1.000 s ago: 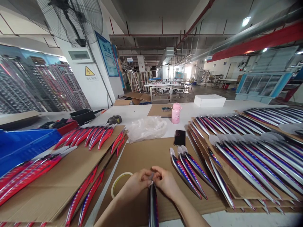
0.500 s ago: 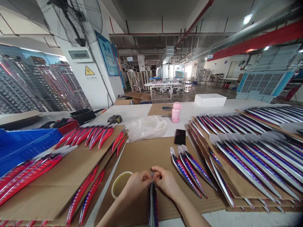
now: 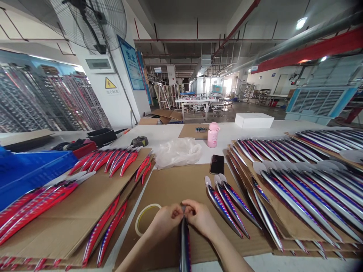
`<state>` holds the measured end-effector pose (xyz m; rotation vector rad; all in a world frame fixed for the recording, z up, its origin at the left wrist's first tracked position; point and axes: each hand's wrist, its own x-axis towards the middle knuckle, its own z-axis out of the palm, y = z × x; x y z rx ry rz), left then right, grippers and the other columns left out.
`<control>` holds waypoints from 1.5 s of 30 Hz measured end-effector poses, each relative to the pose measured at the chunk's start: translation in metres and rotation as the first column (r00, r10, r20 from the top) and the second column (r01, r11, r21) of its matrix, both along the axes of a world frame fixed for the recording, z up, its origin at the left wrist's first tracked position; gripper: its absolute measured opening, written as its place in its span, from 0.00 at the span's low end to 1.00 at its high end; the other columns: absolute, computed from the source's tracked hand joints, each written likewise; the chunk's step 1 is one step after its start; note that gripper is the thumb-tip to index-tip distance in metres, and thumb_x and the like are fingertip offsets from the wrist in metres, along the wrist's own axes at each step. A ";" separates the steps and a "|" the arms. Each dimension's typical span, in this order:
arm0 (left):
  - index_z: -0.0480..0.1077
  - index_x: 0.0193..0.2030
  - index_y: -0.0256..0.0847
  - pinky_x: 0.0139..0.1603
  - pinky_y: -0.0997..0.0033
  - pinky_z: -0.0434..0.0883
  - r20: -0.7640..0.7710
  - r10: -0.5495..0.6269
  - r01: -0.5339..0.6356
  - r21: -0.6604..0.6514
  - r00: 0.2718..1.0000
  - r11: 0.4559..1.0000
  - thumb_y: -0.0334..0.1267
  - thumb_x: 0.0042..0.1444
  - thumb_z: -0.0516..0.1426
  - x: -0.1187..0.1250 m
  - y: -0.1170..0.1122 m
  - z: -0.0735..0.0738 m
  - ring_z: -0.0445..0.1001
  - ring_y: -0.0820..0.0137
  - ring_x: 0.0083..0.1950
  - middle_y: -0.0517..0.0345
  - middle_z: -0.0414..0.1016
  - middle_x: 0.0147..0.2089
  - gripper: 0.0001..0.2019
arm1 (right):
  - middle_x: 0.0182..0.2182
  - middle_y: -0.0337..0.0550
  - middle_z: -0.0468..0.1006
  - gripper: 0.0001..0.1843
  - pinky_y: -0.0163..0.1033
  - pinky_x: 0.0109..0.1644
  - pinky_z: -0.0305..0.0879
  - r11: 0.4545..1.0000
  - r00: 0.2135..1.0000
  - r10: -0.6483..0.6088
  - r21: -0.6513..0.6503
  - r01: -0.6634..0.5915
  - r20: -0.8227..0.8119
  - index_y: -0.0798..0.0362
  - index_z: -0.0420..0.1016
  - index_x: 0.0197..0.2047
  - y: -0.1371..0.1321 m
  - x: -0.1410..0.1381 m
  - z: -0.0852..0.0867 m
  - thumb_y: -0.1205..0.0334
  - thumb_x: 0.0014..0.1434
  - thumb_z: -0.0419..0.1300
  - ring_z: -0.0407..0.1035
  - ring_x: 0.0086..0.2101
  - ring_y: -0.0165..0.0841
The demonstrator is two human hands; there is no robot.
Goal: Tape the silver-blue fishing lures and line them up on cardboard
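Observation:
A dark, silvery fishing lure (image 3: 185, 245) points toward me over the cardboard sheet (image 3: 167, 185), its far end between my two hands. My left hand (image 3: 169, 219) pinches at that end from the left. From the right, my right hand (image 3: 198, 216) pinches the same tip, where a bit of clear film seems to stick up. What exactly the fingertips grip is partly hidden. Just left of my left hand lies a roll of tape (image 3: 144, 219). Three blue, pink and silver lures (image 3: 228, 206) with clear round tabs rest to the right.
Red lures (image 3: 104, 160) lie on stacked cardboard at left, beside a blue bin (image 3: 31, 170). Many silver-blue lures (image 3: 306, 196) cover stacks at right. Farther back are a phone (image 3: 217, 164), plastic bag (image 3: 178, 151), pink bottle (image 3: 212, 135) and white box (image 3: 254, 120).
The view has shifted slightly, so everything sits a little farther right. Both hands keep their pinch at the tip of the lure, with barely any finger movement.

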<state>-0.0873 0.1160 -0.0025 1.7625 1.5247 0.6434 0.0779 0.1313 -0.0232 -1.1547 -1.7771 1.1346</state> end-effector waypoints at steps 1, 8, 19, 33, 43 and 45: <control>0.70 0.29 0.39 0.32 0.75 0.62 0.028 -0.020 0.020 -0.008 0.999 1.000 0.33 0.48 0.51 -0.001 0.000 0.000 0.71 0.69 0.30 0.61 0.72 0.26 0.07 | 0.23 0.38 0.71 0.21 0.36 0.33 0.61 1.000 1.000 -0.007 0.010 0.007 0.003 0.58 0.76 0.46 -0.001 -0.001 -0.001 0.66 0.48 0.53 0.63 0.24 0.30; 0.71 0.37 0.38 0.42 0.69 0.67 0.128 -0.019 0.013 0.049 0.992 0.999 0.35 0.49 0.52 0.000 -0.002 -0.003 0.72 0.66 0.37 0.55 0.74 0.36 0.11 | 0.23 0.35 0.72 0.22 0.35 0.32 0.59 0.996 0.998 -0.023 0.084 0.018 0.059 0.53 0.76 0.47 -0.004 0.001 0.001 0.68 0.49 0.52 0.65 0.24 0.30; 0.74 0.33 0.42 0.45 0.68 0.65 0.134 -0.038 0.017 0.158 0.990 0.987 0.36 0.55 0.53 0.003 -0.016 -0.006 0.71 0.66 0.42 0.56 0.73 0.37 0.08 | 0.24 0.35 0.74 0.22 0.34 0.34 0.60 0.996 0.992 -0.031 0.085 0.021 0.122 0.53 0.74 0.49 -0.008 0.003 0.007 0.70 0.50 0.52 0.67 0.26 0.30; 0.70 0.30 0.41 0.42 0.69 0.64 0.093 -0.007 -0.012 0.198 0.996 0.980 0.35 0.54 0.52 0.006 -0.017 -0.006 0.70 0.67 0.39 0.57 0.72 0.35 0.07 | 0.34 0.41 0.78 0.22 0.37 0.44 0.64 0.995 0.987 0.074 0.054 -0.082 0.142 0.50 0.73 0.52 -0.007 0.009 0.017 0.67 0.54 0.53 0.72 0.37 0.35; 0.69 0.29 0.41 0.42 0.68 0.64 0.066 0.015 -0.028 0.207 0.998 0.978 0.36 0.55 0.50 0.006 -0.018 -0.007 0.71 0.66 0.39 0.56 0.72 0.34 0.08 | 0.23 0.34 0.69 0.19 0.35 0.36 0.60 0.999 1.000 0.008 -0.037 -0.007 0.029 0.53 0.74 0.49 -0.009 0.009 0.015 0.63 0.54 0.54 0.63 0.27 0.30; 0.70 0.29 0.41 0.42 0.68 0.64 0.062 0.021 -0.033 0.206 0.998 0.978 0.35 0.55 0.50 0.006 -0.019 -0.007 0.70 0.66 0.39 0.56 0.71 0.34 0.09 | 0.24 0.36 0.70 0.19 0.36 0.37 0.61 1.000 0.999 -0.009 -0.012 0.010 0.040 0.54 0.73 0.49 -0.010 0.010 0.015 0.62 0.57 0.51 0.64 0.27 0.31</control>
